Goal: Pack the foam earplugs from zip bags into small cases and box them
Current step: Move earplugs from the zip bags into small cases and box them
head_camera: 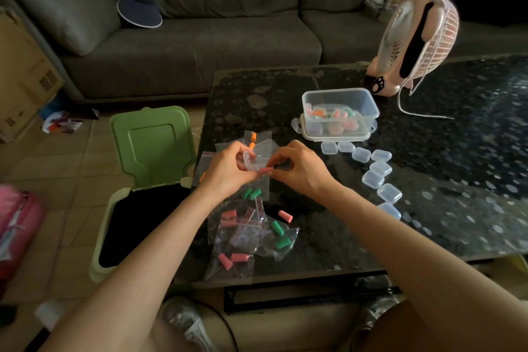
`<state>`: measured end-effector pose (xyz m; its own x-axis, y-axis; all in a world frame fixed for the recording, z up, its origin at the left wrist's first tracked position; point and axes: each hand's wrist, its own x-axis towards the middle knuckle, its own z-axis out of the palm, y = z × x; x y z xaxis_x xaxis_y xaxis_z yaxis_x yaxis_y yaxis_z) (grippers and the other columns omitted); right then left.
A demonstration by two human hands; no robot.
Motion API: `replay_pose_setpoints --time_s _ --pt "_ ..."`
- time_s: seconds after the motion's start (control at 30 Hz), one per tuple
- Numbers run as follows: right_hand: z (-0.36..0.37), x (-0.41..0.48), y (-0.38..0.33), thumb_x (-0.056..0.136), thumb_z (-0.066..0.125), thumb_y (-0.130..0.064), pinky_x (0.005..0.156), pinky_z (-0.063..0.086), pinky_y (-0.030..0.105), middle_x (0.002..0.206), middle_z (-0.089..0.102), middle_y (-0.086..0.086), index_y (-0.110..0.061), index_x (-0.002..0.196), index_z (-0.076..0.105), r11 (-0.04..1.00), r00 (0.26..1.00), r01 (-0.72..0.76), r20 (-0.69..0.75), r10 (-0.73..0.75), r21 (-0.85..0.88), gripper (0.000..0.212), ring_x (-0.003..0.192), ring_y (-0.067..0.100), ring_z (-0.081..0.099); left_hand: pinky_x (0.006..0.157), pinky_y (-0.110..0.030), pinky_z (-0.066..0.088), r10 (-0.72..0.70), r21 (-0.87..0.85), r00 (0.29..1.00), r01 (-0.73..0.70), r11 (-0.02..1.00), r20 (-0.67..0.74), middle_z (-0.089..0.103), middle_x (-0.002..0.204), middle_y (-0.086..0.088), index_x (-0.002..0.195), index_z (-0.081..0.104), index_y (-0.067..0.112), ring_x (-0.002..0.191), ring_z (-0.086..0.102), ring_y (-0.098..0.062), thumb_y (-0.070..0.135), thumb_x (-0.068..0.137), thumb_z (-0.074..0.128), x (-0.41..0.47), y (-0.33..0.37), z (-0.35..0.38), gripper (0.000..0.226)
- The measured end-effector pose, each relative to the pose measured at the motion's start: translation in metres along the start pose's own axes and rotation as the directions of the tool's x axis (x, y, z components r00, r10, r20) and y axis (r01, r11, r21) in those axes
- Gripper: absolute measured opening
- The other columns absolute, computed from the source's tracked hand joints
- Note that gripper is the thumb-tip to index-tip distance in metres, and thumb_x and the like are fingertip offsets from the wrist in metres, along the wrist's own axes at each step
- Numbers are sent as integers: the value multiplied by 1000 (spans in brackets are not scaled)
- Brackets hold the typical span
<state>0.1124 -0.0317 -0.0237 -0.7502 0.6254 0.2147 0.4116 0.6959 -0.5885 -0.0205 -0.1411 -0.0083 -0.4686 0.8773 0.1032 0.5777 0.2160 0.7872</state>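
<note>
My left hand (228, 168) grips a small clear case (248, 162) above the dark table. My right hand (300, 168) pinches a pink earplug (265, 170) right beside the case. Zip bags (243, 231) with pink, green and orange earplugs lie under and in front of my hands. One loose pink earplug (285, 216) rests on the table. A row of empty clear cases (374, 171) curves along the right. The clear plastic box (340, 111) behind them holds several filled cases.
A green bin (137, 180) with its lid up stands left of the table (428, 151). A pink fan (414, 34) stands at the back right with its cord trailing. A grey sofa (200, 37) and cardboard boxes (23, 74) lie beyond.
</note>
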Motion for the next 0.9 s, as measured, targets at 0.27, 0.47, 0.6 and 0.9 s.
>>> replay_pose_setpoints --time_s 0.27,0.47,0.6,0.9 --pt "0 -1 -1 80 71 -38 68 44 20 101 54 -1 -26 96 70 999 999 35 40 -36 35 20 79 6 50 79 -28 53 0 3 1000 0 1000 28 65 109 -1 102 56 11 94 66 -17 24 70 80 1 -4 0 42" --pt "-11 -4 -4 78 75 -24 72 48 23 90 59 -4 -15 94 63 988 987 -113 122 100 104 21 82 12 58 69 -17 47 23 151 1000 -21 988 -13 59 125 -7 107 55 7 93 61 -14 24 73 78 2 -6 0 44" --pt "-6 -16 -2 78 75 -24 71 50 22 87 65 1 -15 89 62 988 851 -104 504 148 -114 19 74 11 59 76 -28 51 -15 216 1000 9 976 26 51 134 -12 102 55 7 91 65 -18 30 71 79 3 -10 1 45" --pt "-6 -16 -6 82 71 -20 73 55 23 87 67 3 -10 91 65 990 895 -68 430 114 -121 15 79 15 66 74 -20 47 -36 221 994 12 975 104 50 135 -6 108 54 11 104 61 -15 35 72 77 3 -11 5 48"
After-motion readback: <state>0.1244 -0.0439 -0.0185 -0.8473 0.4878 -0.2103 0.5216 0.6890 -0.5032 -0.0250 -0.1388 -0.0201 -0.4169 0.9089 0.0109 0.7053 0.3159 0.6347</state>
